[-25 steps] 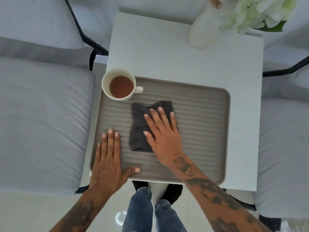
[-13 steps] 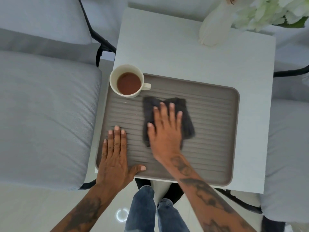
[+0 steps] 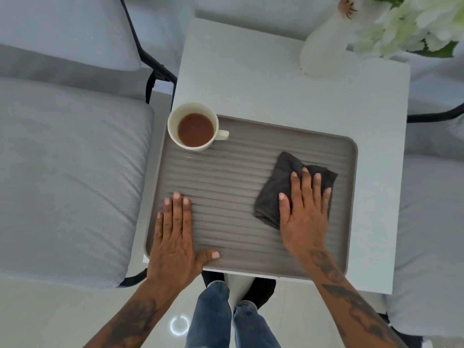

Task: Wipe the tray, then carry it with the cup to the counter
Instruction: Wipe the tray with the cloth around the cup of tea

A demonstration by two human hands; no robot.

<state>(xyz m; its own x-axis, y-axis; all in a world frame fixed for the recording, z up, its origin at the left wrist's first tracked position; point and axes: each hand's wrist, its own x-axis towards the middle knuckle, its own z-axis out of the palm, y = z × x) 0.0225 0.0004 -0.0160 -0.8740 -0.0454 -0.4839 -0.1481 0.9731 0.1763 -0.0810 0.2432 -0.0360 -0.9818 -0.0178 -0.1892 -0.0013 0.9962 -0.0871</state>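
A grey ribbed tray (image 3: 233, 177) lies on a small white table (image 3: 251, 81). A cream cup (image 3: 193, 126) of brown drink stands on the tray's far left corner, handle pointing right. My right hand (image 3: 303, 212) presses flat on a dark grey cloth (image 3: 278, 187) on the right half of the tray, fingers spread over it. My left hand (image 3: 175, 237) lies flat, palm down, on the tray's near left corner, holding nothing.
A white vase (image 3: 324, 38) with white flowers stands at the table's far right. Grey cushioned seats (image 3: 62, 172) with black frames flank the table on both sides. My legs in jeans (image 3: 226, 317) are below the table's near edge.
My right hand has slid the cloth from the tray's middle to its right side. The left hand has stayed on the near left corner.
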